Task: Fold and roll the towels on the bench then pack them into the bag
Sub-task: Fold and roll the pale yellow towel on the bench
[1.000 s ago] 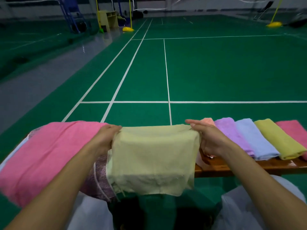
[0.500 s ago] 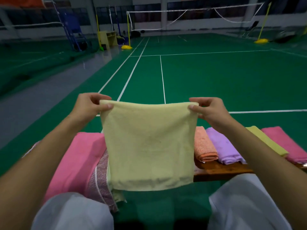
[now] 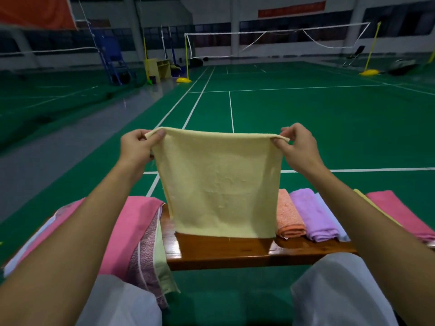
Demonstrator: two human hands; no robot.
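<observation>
A pale yellow towel [image 3: 221,184] hangs spread out in the air above the wooden bench [image 3: 226,252]. My left hand [image 3: 138,149] pinches its top left corner and my right hand [image 3: 299,147] pinches its top right corner. The towel's bottom edge hangs just over the bench top. To the right on the bench lie folded towels side by side: an orange towel [image 3: 288,215], a purple towel [image 3: 313,215], a light blue towel [image 3: 334,220], a yellow-green one mostly hidden by my right arm, and a pink towel [image 3: 400,212]. No bag is in view.
At the left of the bench lies a pile of unfolded towels, with a big pink towel [image 3: 131,224] on top and a patterned mauve towel [image 3: 146,260] hanging over the edge. My knees in light trousers are at the bottom. Behind is a green badminton court with nets.
Both hands have lifted the yellow towel higher and stretched it flat. The view has tilted up, showing more of the hall, and the bench top under the towel is now bare.
</observation>
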